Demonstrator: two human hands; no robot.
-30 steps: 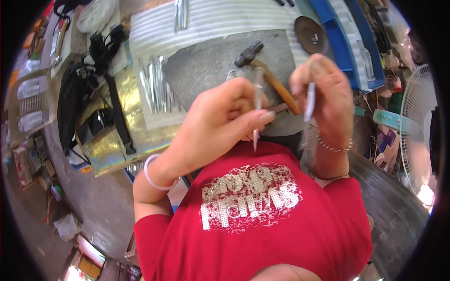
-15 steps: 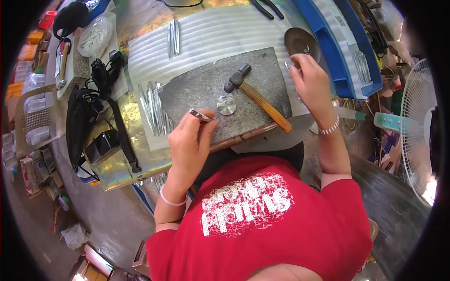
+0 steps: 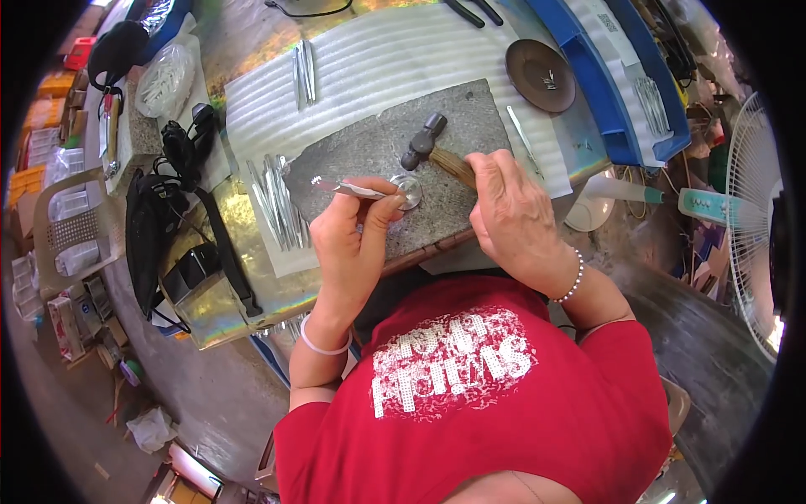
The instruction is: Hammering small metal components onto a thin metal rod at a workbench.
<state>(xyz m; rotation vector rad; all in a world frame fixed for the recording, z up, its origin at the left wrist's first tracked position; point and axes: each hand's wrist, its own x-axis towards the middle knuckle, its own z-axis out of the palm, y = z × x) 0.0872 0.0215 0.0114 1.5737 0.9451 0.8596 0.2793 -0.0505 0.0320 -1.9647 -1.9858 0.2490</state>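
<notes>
My left hand (image 3: 351,231) pinches a slim, flat silver metal strip (image 3: 346,187) with a notched end. Its fingertips are at the edge of a round, shiny metal disc (image 3: 410,192) on the dark stone slab (image 3: 353,155). My right hand (image 3: 519,210) is wrapped round the wooden handle of a ball-peen hammer (image 3: 434,144). The hammer head rests on the slab, just beyond the disc. Right of the slab, a single thin metal strip (image 3: 526,141) lies on white foam sheet (image 3: 369,59).
Bundles of metal strips (image 3: 275,206) lie left of the slab and farther back (image 3: 304,74). A brown dish (image 3: 522,67) holds small metal bits. Beyond it stands a blue tray (image 3: 609,130). Pliers (image 3: 475,12) lie at the back; a black bag (image 3: 149,227) at left; a fan (image 3: 747,227) stands at right.
My right hand has come from beside the brown dish toward me and taken the hammer handle. My left hand has moved slightly right, to the disc, with the notched strip.
</notes>
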